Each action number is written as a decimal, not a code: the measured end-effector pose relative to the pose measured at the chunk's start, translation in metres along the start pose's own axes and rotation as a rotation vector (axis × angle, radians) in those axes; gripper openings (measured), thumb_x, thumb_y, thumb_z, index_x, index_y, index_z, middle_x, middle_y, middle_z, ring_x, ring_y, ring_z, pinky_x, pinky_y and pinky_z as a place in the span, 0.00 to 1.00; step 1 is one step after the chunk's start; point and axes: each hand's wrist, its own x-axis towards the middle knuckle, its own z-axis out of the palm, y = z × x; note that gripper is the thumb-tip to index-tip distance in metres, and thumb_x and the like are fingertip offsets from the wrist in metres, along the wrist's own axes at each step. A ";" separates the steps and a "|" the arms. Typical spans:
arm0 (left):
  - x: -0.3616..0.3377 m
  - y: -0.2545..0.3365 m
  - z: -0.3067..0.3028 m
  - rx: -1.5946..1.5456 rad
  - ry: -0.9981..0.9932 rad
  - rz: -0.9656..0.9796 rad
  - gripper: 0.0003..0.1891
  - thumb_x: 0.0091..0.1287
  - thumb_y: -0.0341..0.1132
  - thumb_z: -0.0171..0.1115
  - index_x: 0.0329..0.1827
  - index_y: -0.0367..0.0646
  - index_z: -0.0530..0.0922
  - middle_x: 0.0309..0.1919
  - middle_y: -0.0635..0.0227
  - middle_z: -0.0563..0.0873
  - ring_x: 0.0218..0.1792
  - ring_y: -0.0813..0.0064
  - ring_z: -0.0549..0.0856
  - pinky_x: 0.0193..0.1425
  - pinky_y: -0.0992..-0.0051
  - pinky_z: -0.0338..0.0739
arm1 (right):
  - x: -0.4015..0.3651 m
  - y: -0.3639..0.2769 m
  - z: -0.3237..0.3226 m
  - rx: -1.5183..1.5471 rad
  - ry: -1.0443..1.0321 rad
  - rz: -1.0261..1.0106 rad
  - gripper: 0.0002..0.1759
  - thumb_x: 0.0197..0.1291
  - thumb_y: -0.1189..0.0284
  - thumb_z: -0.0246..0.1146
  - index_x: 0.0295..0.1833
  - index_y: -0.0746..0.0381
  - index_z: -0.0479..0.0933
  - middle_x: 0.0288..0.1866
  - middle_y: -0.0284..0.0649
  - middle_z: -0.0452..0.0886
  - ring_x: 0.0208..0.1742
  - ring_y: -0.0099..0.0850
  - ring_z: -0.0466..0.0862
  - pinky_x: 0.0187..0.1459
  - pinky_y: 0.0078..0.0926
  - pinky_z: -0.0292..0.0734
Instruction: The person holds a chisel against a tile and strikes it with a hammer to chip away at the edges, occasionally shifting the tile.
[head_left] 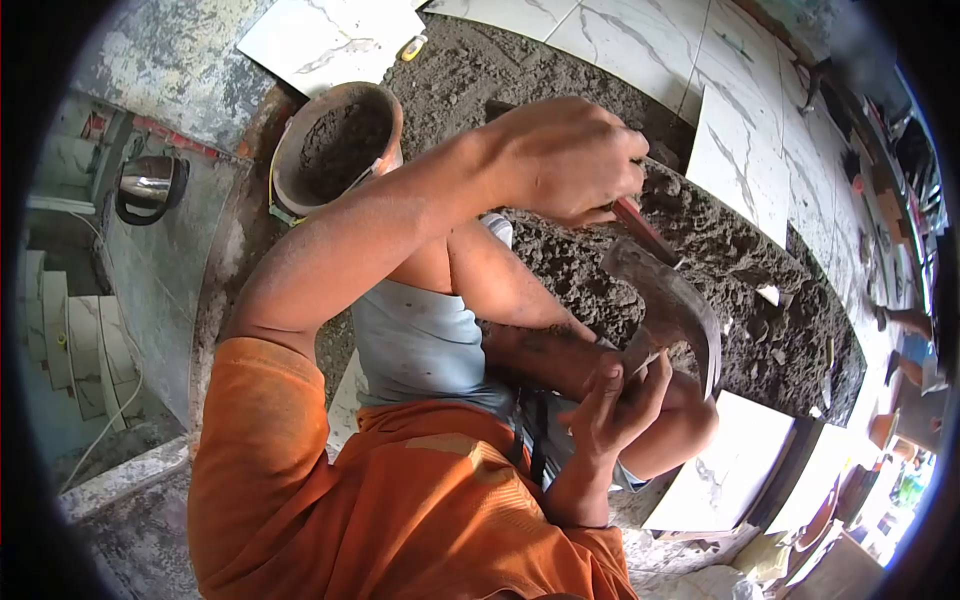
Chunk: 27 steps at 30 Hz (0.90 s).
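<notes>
My left hand (585, 165) reaches across from the left, its fingers closed round a narrow red tool (643, 230) whose far end points down over the loose grey mortar (560, 255). What kind of tool it is, I cannot tell. Lower and to the right, my right hand (622, 405) grips a claw hammer (680, 310) by its handle, close below the head. The worn metal head hangs just beneath the red tool, over the mortar bed and my bent leg. My fingers hide most of the hammer's handle.
A bucket (283, 165) of dark mortar stands to the left. Marbled white tiles (640, 45) border the mortar bed; a loose tile (740, 160) lies along its edge. Another tile (720, 465) is by my knee. A small yellow tool (413, 47) lies at the top. A metal kettle-like pot (148, 188) is far left.
</notes>
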 end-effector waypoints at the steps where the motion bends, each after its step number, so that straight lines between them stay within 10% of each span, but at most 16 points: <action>1: 0.000 -0.003 0.000 -0.003 0.084 0.033 0.15 0.64 0.44 0.73 0.28 0.42 0.84 0.36 0.65 0.84 0.34 0.64 0.88 0.36 0.64 0.87 | -0.001 0.006 0.001 0.011 0.009 0.000 0.21 0.81 0.64 0.52 0.63 0.70 0.61 0.25 0.38 0.75 0.22 0.23 0.72 0.26 0.19 0.65; 3: 0.000 -0.005 0.000 -0.038 0.082 0.010 0.15 0.63 0.44 0.74 0.27 0.43 0.84 0.37 0.66 0.83 0.34 0.64 0.88 0.36 0.63 0.87 | -0.001 0.026 0.006 0.044 0.176 -0.379 0.19 0.81 0.66 0.51 0.64 0.70 0.62 0.25 0.37 0.75 0.22 0.25 0.73 0.27 0.18 0.68; 11: -0.002 -0.009 0.003 -0.018 0.095 0.056 0.12 0.62 0.41 0.74 0.27 0.44 0.84 0.40 0.68 0.85 0.36 0.65 0.88 0.36 0.63 0.87 | -0.005 0.018 0.011 0.020 0.274 -0.140 0.16 0.77 0.69 0.51 0.62 0.67 0.62 0.24 0.39 0.75 0.22 0.28 0.74 0.29 0.26 0.73; 12: 0.000 -0.014 0.001 -0.011 0.116 0.062 0.12 0.61 0.42 0.74 0.27 0.44 0.84 0.41 0.67 0.85 0.37 0.65 0.88 0.36 0.63 0.86 | 0.014 0.020 -0.017 -0.280 -0.010 -0.487 0.16 0.76 0.72 0.52 0.64 0.66 0.60 0.25 0.38 0.76 0.23 0.28 0.74 0.31 0.26 0.73; 13: 0.001 -0.017 0.000 -0.005 0.116 0.059 0.12 0.61 0.42 0.74 0.27 0.44 0.84 0.41 0.67 0.85 0.37 0.65 0.88 0.36 0.63 0.86 | 0.000 0.023 0.003 -0.002 0.304 -0.272 0.07 0.77 0.71 0.53 0.52 0.64 0.69 0.25 0.38 0.77 0.23 0.28 0.74 0.31 0.25 0.72; 16: 0.001 -0.012 -0.001 -0.041 0.004 -0.003 0.11 0.59 0.42 0.75 0.29 0.44 0.86 0.46 0.67 0.86 0.42 0.64 0.89 0.40 0.63 0.87 | 0.011 0.018 0.010 -0.135 0.158 -0.417 0.06 0.78 0.71 0.54 0.47 0.62 0.69 0.24 0.39 0.75 0.22 0.27 0.74 0.28 0.24 0.72; 22: 0.003 -0.020 0.001 -0.026 0.003 0.007 0.12 0.58 0.42 0.76 0.28 0.44 0.85 0.50 0.66 0.85 0.43 0.64 0.89 0.42 0.63 0.87 | 0.010 0.042 0.023 0.576 0.301 -0.378 0.21 0.77 0.76 0.56 0.70 0.66 0.59 0.35 0.40 0.75 0.27 0.26 0.73 0.30 0.24 0.73; 27: 0.004 -0.026 -0.002 0.015 -0.007 0.030 0.12 0.58 0.40 0.76 0.27 0.41 0.85 0.52 0.64 0.86 0.46 0.63 0.89 0.44 0.63 0.88 | 0.019 0.042 0.008 -0.110 0.146 -0.360 0.21 0.78 0.72 0.58 0.69 0.65 0.60 0.35 0.38 0.73 0.26 0.25 0.72 0.27 0.25 0.73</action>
